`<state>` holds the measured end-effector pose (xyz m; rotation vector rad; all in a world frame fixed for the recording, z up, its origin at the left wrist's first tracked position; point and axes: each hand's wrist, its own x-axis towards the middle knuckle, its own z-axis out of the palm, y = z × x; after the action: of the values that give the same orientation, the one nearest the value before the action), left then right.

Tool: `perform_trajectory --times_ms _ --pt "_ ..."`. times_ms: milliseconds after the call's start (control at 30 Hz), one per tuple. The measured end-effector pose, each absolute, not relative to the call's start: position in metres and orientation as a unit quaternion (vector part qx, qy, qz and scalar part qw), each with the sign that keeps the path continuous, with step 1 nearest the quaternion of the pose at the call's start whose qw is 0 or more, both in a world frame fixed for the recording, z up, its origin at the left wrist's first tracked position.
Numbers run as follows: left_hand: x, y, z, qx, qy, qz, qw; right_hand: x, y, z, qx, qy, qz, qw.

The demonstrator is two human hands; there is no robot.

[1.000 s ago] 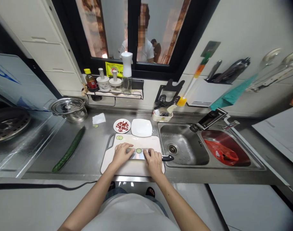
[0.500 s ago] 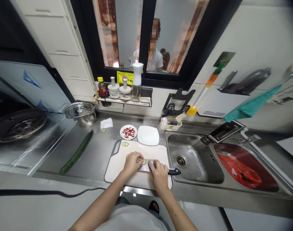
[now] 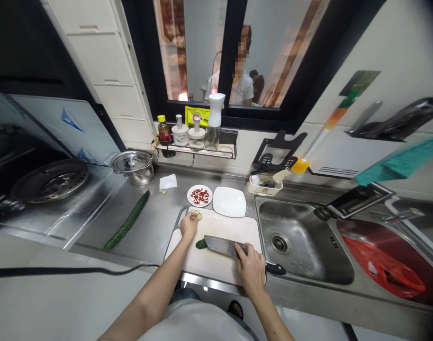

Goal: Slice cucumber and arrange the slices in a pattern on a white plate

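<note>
On the white cutting board (image 3: 234,274) my left hand (image 3: 188,226) is at the upper left corner, its fingertips pinched at a cucumber slice (image 3: 199,217) beside other slices. My right hand (image 3: 252,266) grips the kitchen knife (image 3: 221,246) where blade meets handle; the black handle end sticks out to the right. The blade lies flat-looking across the board, its tip by a short dark green cucumber piece (image 3: 201,244), which it partly hides. Behind the board stand a small plate of chopped red pieces (image 3: 200,195) and a white square plate (image 3: 229,201).
A whole cucumber (image 3: 127,221) lies on the steel counter to the left, near a lidded pot (image 3: 134,166) and a white paper (image 3: 167,181). To the right is the sink (image 3: 305,265) with a red plastic bag (image 3: 383,265). A spice rack (image 3: 198,148) hangs below the window.
My left hand has moved from the blade to the slices at the board's upper left. The knife's blade now shows beside the cucumber piece, and the view has shifted slightly.
</note>
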<state>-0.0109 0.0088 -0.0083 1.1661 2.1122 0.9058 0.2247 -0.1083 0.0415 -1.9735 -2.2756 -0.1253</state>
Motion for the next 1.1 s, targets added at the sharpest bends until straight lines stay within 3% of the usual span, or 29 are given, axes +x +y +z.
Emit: perform_trajectory --times_ms 533,833,1100 --pt "-0.021 0.017 -0.016 0.586 0.759 0.255 0.127 0.228 -0.113 0.035 -0.649 -0.756 -0.036 0.081" --pt "-0.02 0.014 -0.015 0.603 0.757 0.217 0.124 0.226 -0.111 0.038 -0.646 -0.758 -0.023 0.09" --pt "-0.021 0.0 -0.011 0.573 0.763 0.266 0.136 0.227 -0.109 0.035 -0.649 -0.751 -0.02 0.119"
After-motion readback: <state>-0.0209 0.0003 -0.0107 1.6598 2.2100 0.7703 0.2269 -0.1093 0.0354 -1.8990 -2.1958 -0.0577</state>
